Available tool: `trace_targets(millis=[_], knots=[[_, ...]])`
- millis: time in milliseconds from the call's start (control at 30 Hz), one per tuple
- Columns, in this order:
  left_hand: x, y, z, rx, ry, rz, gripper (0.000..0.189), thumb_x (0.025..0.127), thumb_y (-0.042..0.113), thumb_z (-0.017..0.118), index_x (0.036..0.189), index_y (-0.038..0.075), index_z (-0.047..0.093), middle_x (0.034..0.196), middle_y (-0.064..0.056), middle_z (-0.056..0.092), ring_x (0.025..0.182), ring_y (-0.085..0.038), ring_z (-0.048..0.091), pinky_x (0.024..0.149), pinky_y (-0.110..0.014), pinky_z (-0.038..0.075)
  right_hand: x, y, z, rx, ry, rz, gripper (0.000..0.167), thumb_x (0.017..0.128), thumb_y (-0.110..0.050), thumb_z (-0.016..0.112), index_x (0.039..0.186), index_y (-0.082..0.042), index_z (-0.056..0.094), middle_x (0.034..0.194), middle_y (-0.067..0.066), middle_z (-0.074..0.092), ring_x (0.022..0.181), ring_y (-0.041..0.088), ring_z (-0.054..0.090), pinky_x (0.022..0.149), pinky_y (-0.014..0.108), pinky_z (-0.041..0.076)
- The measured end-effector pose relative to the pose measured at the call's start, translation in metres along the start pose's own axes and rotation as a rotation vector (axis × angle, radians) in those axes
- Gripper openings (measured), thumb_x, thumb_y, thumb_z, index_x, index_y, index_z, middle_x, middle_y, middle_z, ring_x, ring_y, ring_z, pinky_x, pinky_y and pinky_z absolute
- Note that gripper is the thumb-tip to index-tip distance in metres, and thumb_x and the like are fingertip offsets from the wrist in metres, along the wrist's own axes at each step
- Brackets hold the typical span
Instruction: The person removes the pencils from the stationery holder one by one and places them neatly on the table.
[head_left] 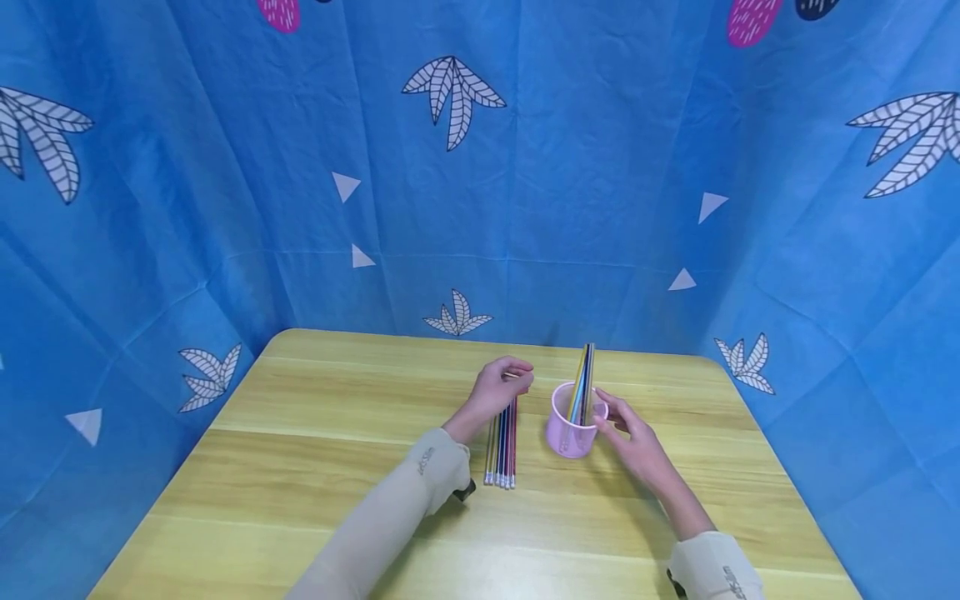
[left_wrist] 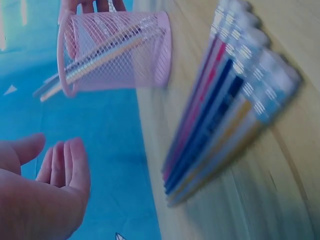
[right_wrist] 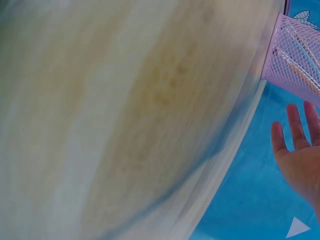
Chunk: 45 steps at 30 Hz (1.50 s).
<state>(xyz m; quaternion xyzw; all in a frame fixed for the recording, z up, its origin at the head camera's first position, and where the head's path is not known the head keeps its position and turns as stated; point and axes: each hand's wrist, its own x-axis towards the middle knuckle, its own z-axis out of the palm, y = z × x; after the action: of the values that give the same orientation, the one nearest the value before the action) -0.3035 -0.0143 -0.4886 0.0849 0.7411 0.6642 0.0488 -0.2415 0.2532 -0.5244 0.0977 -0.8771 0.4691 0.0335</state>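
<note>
Cream sleeves nearest: left sleeve (head_left: 397, 518) slants over the bench (head_left: 360, 417) left of the row, right sleeve (head_left: 712, 567) at lower right. Next, the row of pencils (head_left: 504, 450), flat on the bench, side by side, about six, silver ends toward the person; dark, red and yellowish barrels. Just right of it and a bit further, a pink mesh cup (head_left: 566, 443), upright, a few loose pencils (head_left: 589, 375) leaning inside and poking above the rim. Right grip (head_left: 633, 429) at the cup's right side, fingers spread and fairly straight, thumb near the rim; can't tell how firmly it touches. Left grip (head_left: 498, 386) above the far ends of the row, thumb and fingers parted, fingers softly bent, nothing in it; left wrist view shows it clear of the pencils. Handling, my judgement: take one pencil at a time from an outer edge of the row, thumb and fingertip on the barrel, so the neighbours don't roll. Steady the cup low on its wall; a sideways push at the rim could tip it. Any pencil going in wants a near-upright angle, away from the leaners, or it may snag. Behind everything, blue cloth (head_left: 600, 167).
</note>
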Motion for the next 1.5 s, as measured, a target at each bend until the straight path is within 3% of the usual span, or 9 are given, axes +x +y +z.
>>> trace_targets(millis=[100,300,467,667,1133,1500], knots=[[0.005,0.001,0.013,-0.009,-0.004,0.010,0.026,0.099,0.012,0.069,0.123,0.003,0.068,0.118,-0.016,0.069,0.107,-0.036,0.070,0.102,-0.050,0.059,0.000,0.000,0.000,0.003,0.002,-0.005,0.057,0.107,-0.035,0.057,0.159,-0.015,0.041,0.143,0.025,0.059,0.130,0.047,0.057,0.114,0.063,0.045],[0.016,0.000,0.039,0.023,0.012,0.045,0.024,0.096,0.014,0.073,0.119,0.008,0.071,0.112,-0.007,0.073,0.099,-0.014,0.068,0.092,-0.031,0.061,-0.001,0.000,-0.001,0.011,0.005,-0.006,0.057,0.108,-0.035,0.056,0.159,-0.016,0.040,0.143,0.026,0.059,0.129,0.046,0.058,0.114,0.063,0.045],[0.022,0.002,0.054,0.019,-0.010,0.051,0.026,0.096,0.015,0.074,0.121,0.008,0.071,0.115,-0.006,0.074,0.102,-0.015,0.068,0.094,-0.028,0.060,-0.001,0.000,-0.001,0.015,0.007,-0.021,0.056,0.108,-0.034,0.056,0.158,-0.016,0.041,0.141,0.025,0.060,0.129,0.045,0.058,0.114,0.062,0.046],[0.025,0.006,0.066,0.017,-0.012,-0.002,0.026,0.095,0.013,0.074,0.120,0.008,0.071,0.114,-0.004,0.073,0.101,-0.014,0.067,0.096,-0.029,0.060,0.001,0.000,-0.001,0.010,0.007,-0.030,0.056,0.108,-0.034,0.056,0.158,-0.016,0.041,0.141,0.025,0.060,0.128,0.045,0.059,0.112,0.062,0.047],[0.029,0.008,0.079,0.107,0.038,-0.004,0.020,0.094,0.005,0.073,0.113,0.008,0.073,0.101,-0.001,0.073,0.091,-0.011,0.065,0.088,-0.025,0.061,0.001,0.001,0.000,0.016,-0.002,-0.035,0.056,0.108,-0.033,0.057,0.159,-0.016,0.041,0.143,0.025,0.059,0.128,0.046,0.059,0.112,0.063,0.048],[0.026,0.006,0.080,0.103,0.102,0.017,0.019,0.095,0.005,0.072,0.113,0.009,0.073,0.099,0.001,0.071,0.091,-0.010,0.065,0.088,-0.024,0.061,0.000,-0.001,0.000,0.014,-0.007,-0.029,0.056,0.107,-0.034,0.057,0.159,-0.017,0.041,0.144,0.026,0.058,0.128,0.046,0.059,0.111,0.064,0.048]])
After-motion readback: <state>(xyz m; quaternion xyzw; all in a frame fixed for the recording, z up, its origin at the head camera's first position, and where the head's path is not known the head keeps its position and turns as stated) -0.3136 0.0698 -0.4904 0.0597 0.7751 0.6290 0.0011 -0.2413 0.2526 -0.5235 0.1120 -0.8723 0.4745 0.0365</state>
